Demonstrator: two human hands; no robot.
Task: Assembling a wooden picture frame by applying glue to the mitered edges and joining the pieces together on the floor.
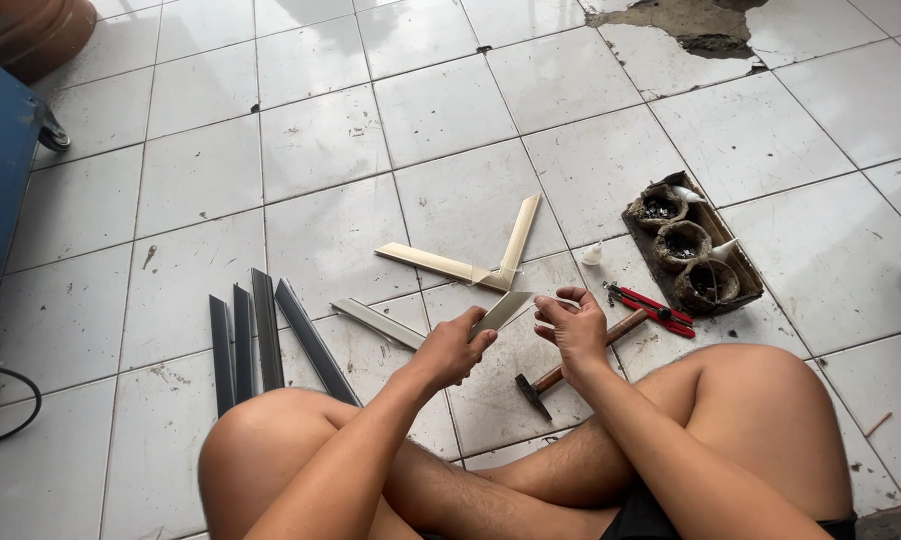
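Hammer (570,367) head behind right hand (573,330)

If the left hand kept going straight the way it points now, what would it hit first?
Probably the right hand: the left hand points right and slightly up along the metal strip it grips. Depth is unclear.

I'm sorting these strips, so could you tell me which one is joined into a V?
The pale cream pair beyond the hands, meeting at a corner; the dark strips lie separate, side by side.
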